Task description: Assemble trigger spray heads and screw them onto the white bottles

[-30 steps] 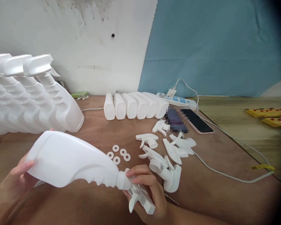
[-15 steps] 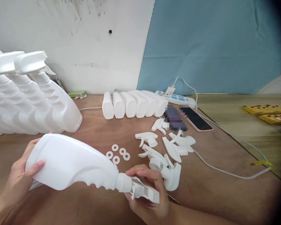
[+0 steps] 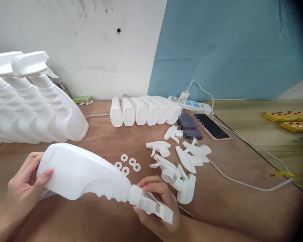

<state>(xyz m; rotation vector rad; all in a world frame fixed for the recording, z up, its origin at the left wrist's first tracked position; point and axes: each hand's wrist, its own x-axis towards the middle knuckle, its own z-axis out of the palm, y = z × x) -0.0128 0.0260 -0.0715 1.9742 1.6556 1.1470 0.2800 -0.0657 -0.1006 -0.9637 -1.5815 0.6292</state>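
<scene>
A white spray bottle (image 3: 83, 173) lies sideways in the air between my hands, its base to the left and its neck to the right. My left hand (image 3: 27, 185) grips the base end, thumb on the near face. Around the white trigger sprayer head (image 3: 151, 205) at the neck, the fingers of my right hand (image 3: 164, 198) are closed. The sprayer's collar sits on the bottle neck; whether it is fully tight I cannot tell. Beyond the bottle lie several white ring gaskets (image 3: 125, 171). Loose trigger sprayers (image 3: 186, 188) are scattered just past my right hand.
Upright bottles with sprayers (image 3: 65, 114) stand in rows at left. Several bottles (image 3: 128, 112) lie along the wall. A phone (image 3: 213, 126), a pixelated dark object (image 3: 190, 127), a power strip (image 3: 194, 106) and a white cable (image 3: 242, 185) occupy the right side. A small green box (image 3: 82, 99) sits behind.
The bottle has shifted slightly right and tilted a little more downward at the neck. My right hand and the sprayer head have turned, and my left hand's hold on the base has changed slightly.
</scene>
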